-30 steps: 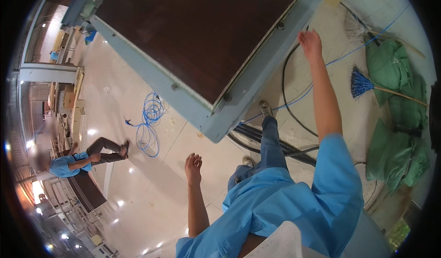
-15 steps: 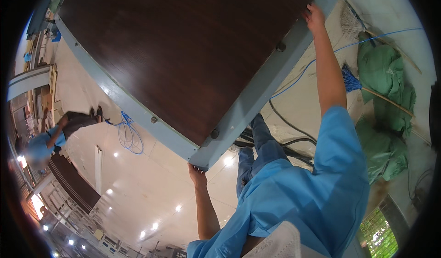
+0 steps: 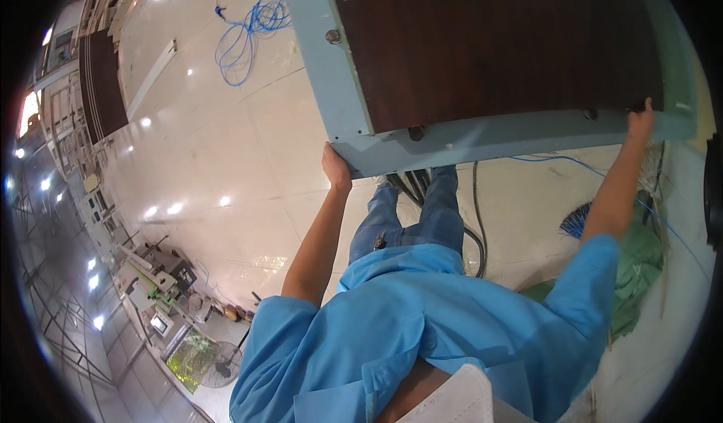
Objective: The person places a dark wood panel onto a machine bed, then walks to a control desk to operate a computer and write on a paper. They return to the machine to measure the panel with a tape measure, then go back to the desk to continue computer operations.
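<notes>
A dark brown wood-grain panel (image 3: 512,46) lies flat on a grey-blue metal machine bed (image 3: 497,133), which has round dark knobs (image 3: 416,133) along its edges. My left hand (image 3: 337,168) is at the bed's near left corner, thumb up against the side and the other fingers hidden by it. Over the bed's near border at the right, my right hand (image 3: 640,124) has its fingers closed on the panel's near right edge. The far part of the panel runs out of view.
Blue hose (image 3: 252,35) lies coiled on the floor to the left. Black cables (image 3: 476,219) run beside my legs. A blue-bristled broom (image 3: 576,219) and green sacks (image 3: 636,276) stand at the right. Another dark panel (image 3: 102,84) is at the far left, and a fan (image 3: 221,364) at lower left.
My view has turned, so the bed's near edge now runs nearly level before me. Both hands stay at the bed and panel. The other person on the left has gone out of view.
</notes>
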`<state>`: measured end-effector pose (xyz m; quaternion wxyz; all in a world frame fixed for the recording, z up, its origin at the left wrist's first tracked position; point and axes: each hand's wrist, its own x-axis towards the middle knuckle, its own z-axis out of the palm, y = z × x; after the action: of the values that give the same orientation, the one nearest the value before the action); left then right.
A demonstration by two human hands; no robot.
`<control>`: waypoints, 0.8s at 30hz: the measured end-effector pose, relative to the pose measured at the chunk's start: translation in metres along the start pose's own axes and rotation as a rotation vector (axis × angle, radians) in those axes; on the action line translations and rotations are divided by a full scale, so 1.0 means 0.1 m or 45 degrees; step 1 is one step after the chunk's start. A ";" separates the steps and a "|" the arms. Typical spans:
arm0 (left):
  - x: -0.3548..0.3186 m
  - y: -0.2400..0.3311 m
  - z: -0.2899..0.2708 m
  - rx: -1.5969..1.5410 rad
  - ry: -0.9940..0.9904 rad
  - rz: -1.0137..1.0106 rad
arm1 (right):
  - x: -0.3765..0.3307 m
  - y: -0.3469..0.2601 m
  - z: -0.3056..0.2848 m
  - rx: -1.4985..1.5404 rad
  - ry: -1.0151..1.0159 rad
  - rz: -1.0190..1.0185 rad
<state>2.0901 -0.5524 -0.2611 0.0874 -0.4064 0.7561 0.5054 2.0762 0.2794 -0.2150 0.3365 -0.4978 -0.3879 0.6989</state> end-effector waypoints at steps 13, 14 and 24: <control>0.01 0.06 -0.03 -0.092 -0.083 0.107 | -0.35 0.31 -0.07 0.410 0.003 -0.004; -0.02 0.09 -0.04 -0.115 -0.079 0.112 | -0.44 0.31 0.00 0.454 -0.020 -0.045; 0.11 0.00 0.01 0.034 -0.033 0.138 | -0.40 0.44 -0.04 0.274 -0.108 -0.135</control>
<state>2.0824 -0.5568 -0.2674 0.0749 -0.3571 0.7826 0.5044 2.0879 0.2250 -0.2371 0.4078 -0.4077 -0.3501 0.7382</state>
